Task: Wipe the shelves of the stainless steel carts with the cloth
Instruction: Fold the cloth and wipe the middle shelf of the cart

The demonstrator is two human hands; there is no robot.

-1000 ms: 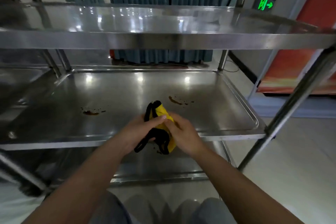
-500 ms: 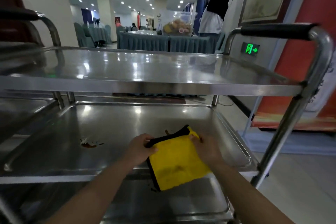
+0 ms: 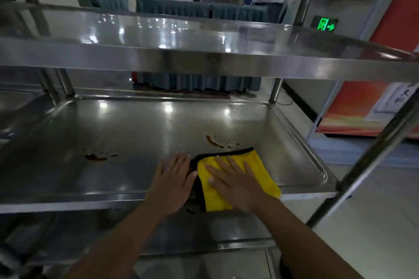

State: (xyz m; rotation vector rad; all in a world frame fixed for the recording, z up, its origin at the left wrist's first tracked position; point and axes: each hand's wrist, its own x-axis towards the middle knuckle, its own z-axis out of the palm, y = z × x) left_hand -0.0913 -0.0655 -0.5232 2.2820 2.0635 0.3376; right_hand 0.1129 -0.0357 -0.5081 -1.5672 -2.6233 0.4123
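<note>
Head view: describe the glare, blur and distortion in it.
Head view: ceiling lights glare off the top shelf and middle shelf; wide-angle lens bows the shelf edges; the background hall is soft; both stains, the yellow cloth, left hand and right hand stay reasonably sharp.

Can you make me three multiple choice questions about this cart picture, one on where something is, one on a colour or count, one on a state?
1. Where does the cloth lie?
A. top shelf
B. middle shelf, near front edge
C. floor

2. How many brown stains show on the middle shelf?
A. none
B. two
C. five

3. How does the right hand meet the cloth?
A. flat on it, fingers straight
B. bunching it in a fist
C. apart from it

Answers:
1 B, the cloth overhangs that shelf's front rim.
2 B, a left stain and a right stain.
3 A, the palm presses the yellow face.
</note>
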